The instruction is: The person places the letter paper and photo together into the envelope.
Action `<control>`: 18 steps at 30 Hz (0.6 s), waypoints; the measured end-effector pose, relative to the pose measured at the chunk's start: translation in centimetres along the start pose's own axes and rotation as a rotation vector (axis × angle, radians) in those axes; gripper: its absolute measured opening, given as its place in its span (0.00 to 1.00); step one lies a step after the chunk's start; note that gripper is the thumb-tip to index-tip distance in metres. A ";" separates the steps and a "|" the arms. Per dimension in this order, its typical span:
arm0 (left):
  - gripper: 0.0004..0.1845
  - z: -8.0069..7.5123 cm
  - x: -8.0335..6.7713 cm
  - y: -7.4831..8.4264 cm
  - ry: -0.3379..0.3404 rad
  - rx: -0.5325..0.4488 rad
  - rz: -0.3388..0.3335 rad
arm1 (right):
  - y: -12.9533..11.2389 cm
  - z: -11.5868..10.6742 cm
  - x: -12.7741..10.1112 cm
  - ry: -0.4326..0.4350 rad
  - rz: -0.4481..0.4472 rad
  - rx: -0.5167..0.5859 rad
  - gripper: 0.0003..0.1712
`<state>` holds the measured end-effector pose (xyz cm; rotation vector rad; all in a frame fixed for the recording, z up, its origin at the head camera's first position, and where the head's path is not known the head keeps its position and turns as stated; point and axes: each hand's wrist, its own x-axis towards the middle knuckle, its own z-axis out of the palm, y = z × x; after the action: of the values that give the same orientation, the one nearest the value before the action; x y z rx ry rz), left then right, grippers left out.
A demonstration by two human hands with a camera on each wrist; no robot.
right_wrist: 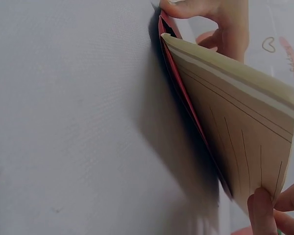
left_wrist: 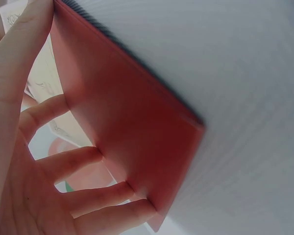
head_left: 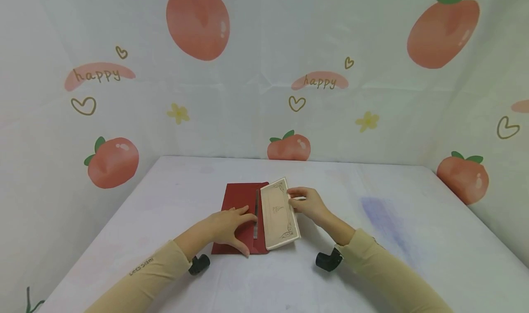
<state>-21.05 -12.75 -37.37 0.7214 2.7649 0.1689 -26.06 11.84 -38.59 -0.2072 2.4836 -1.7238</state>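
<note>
On the white tabletop, a red envelope is pressed flat under the left hand, whose fingers are spread straight across it. Just to its right, a cream card with ornate corners is tilted up along the envelope's edge and is pinched at its right edge by the right hand.

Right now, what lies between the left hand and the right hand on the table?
In the head view, the cream card lies between them, tilted up off the red envelope. The left hand presses the envelope and the right hand pinches the card's edge.
</note>
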 end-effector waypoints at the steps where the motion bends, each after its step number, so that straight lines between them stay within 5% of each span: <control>1: 0.46 0.0 0.0 0.0 0.000 0.001 -0.001 | 0.0 0.0 0.0 -0.003 -0.004 -0.003 0.21; 18: 0.44 0.0 0.1 0.1 -0.003 -0.010 -0.009 | 0.1 1.0 0.1 -0.017 -0.012 -0.001 0.22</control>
<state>-21.10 -12.62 -37.34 0.7066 2.7620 0.1796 -26.02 10.92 -39.02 -0.2368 2.4762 -1.7183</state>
